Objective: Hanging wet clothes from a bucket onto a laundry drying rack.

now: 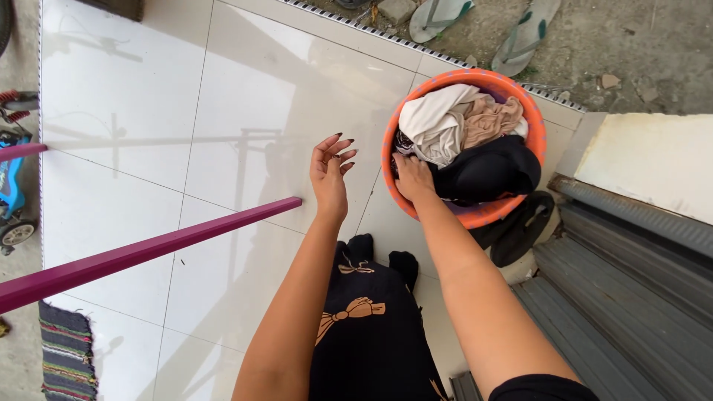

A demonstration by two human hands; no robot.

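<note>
Your right hand reaches into the orange basket on the tiled floor, near its far edge, fingers closed on dark clothes at the rim. Your left hand hovers empty above the tiles just beside the basket, fingers spread. A purple pole crosses at the left.

My basket is orange, holding cream, tan and black clothes. My skirt is black with tan bows. The rail is magenta, the tiles glossy white, the rug striped.
</note>
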